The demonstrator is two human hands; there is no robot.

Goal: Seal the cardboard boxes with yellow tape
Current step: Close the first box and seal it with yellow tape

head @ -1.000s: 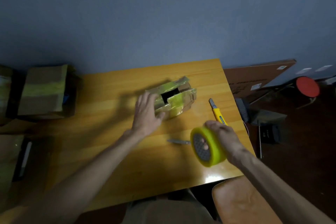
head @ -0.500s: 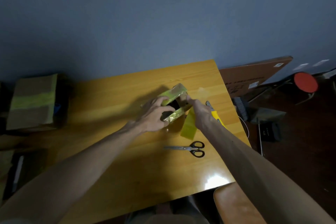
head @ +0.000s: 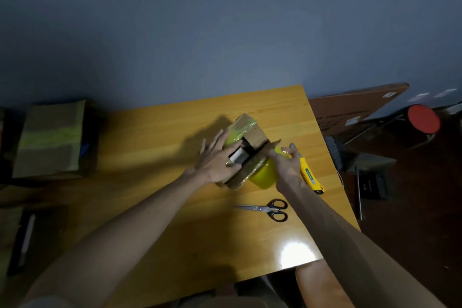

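- Turned since half a second ago: cardboard box, toward the tabletop's far right corner, with yellow tape roll brought against its right side.
- Pressed flat on the box's left flap, fingers straight: left hand.
- Curled round the roll: right hand.
- Inside the box: dark gap, pale object, unidentifiable.
- Near the right edge: scissors, utility knife.
- Beyond the left edge: second box, yellow-banded.

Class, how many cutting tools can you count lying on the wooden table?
2. The scissors lie near the table's front right corner. The yellow knife lies by its right edge, beside the right hand. The box may hide others.
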